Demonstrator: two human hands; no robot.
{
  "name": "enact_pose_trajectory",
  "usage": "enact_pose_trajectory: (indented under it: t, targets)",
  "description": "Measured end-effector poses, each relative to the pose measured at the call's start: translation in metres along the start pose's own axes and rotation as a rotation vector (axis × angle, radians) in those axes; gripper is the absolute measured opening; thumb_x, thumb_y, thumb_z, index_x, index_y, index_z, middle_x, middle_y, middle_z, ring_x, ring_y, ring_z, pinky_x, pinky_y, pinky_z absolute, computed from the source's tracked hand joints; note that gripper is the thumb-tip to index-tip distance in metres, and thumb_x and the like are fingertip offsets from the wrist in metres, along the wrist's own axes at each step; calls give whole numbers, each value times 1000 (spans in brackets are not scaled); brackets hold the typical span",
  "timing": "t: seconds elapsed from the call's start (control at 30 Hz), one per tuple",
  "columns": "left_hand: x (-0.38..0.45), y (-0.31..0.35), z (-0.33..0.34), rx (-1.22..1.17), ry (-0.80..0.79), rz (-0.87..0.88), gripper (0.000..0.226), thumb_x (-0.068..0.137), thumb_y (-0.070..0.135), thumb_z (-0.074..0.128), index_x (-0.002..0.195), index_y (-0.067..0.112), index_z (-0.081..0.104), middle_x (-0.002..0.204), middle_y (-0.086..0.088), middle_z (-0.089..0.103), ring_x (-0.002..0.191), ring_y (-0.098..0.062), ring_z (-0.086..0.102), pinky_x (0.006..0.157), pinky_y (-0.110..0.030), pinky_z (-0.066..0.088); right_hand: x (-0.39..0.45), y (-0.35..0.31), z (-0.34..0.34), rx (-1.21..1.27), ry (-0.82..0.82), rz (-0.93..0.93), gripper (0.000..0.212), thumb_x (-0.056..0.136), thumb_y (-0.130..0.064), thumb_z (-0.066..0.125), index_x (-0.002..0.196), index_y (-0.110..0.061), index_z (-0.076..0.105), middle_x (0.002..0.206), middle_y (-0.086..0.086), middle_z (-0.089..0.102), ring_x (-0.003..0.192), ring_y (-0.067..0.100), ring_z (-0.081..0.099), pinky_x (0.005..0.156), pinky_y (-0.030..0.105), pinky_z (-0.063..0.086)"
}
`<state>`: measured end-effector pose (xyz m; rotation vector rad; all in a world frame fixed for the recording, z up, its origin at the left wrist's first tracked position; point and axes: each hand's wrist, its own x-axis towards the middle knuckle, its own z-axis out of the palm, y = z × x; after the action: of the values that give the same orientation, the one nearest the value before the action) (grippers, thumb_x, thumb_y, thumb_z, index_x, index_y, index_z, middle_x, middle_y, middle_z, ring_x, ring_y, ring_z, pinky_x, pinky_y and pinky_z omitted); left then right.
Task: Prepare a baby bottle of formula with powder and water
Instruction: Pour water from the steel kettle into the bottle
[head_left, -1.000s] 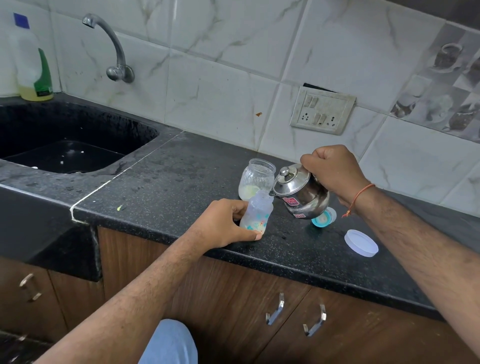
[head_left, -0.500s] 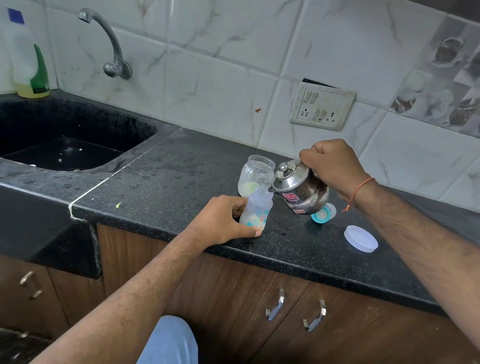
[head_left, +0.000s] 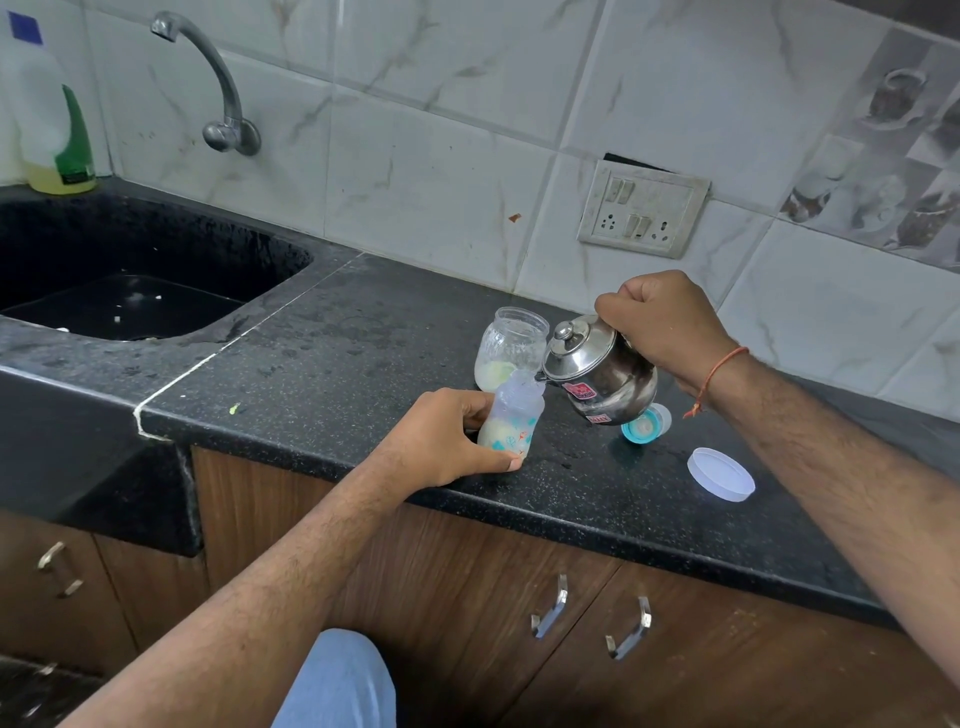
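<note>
The left hand (head_left: 441, 441) has its grip curled round the baby bottle (head_left: 511, 418), which stands on the surface (head_left: 363, 353) near the front edge. The right hand (head_left: 660, 322) has its grip closed on the handle of the steel kettle (head_left: 602, 374), tipped so the spout sits at the bottle's narrow mouth. Tip too fast and water likely overshoots, spilling over the left grip's fingers; if hot, a flinch could topple the bottle. The powder jar (head_left: 511, 353) stands just behind the left grip.

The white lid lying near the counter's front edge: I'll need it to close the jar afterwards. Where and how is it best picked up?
Probably by its rim, from above. The white lid lies flat on the counter, apart from the teal bottle cap, so thumb and fingers can pinch opposite edges. Its flat top offers nothing else to hold.
</note>
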<state>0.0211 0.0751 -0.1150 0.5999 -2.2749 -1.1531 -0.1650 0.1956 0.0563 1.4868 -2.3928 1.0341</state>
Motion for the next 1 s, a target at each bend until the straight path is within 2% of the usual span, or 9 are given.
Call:
enact_pose_trajectory:
  t: [0.13, 0.23, 0.37, 0.47, 0.67, 0.83, 1.0]
  targets:
    - [0, 0, 0, -7, -2, 0, 52, 75, 33, 101, 123, 36, 80, 109, 25, 81, 100, 14, 74, 96, -13, 56, 1, -1, -1, 4, -5, 6, 43, 89, -21, 69, 49, -19, 54, 40, -12, 48, 54, 12, 43, 56, 27, 36]
    - [0, 0, 0, -7, -7, 2, 52, 76, 33, 101, 124, 36, 80, 108, 26, 81, 99, 15, 73, 92, -9, 54, 2, 1, 0, 6, -3, -2, 41, 89, -21, 68, 51, -18, 54, 45, -8, 47, 54, 12, 42, 58, 28, 36]
    - [0, -1, 0, -5, -5, 1, 54, 76, 34, 100, 126, 36, 79, 109, 25, 81, 100, 15, 73, 91, -7, 53, 3, 2, 0, 3, -6, 5, 41, 88, -21, 69, 50, -17, 54, 39, -12, 45, 53, 12, 42, 56, 27, 36]
    - [0, 0, 0, -3, -5, 2, 54, 76, 34, 100, 126, 36, 80, 110, 25, 81, 100, 14, 73, 93, -10, 54, 3, 1, 0, -1, -3, -3, 41, 88, -21, 69, 50, -17, 54, 46, -8, 46, 54, 12, 42, 57, 27, 36]
    - [-1, 1, -1, -6, -5, -4, 53, 76, 34, 100, 124, 36, 80, 110, 25, 81, 100, 14, 74, 96, -15, 57, 3, -2, -1, -25, -13, -5, 43, 89, -21, 69, 50, -18, 52, 37, -13, 45, 52, 11, 41, 55, 26, 34]
    - [-1, 1, -1, -19, -7, -5, 52, 76, 34, 101, 123, 36, 80, 108, 26, 82, 99, 14, 74, 97, -16, 57, 2, -3, -2, -29, -9, -14, 42, 89, -21, 69, 50, -18, 53, 48, -6, 46, 53, 11, 42, 56, 27, 36]
    - [-1, 1, -1, -16, -10, -4, 53, 76, 33, 100, 125, 36, 80, 109, 25, 81, 100, 14, 74, 98, -16, 57, 2, -4, -2, -38, -13, -16, 42, 89, -20, 68, 49, -18, 53, 50, -4, 47, 54, 12, 43, 56, 27, 36]
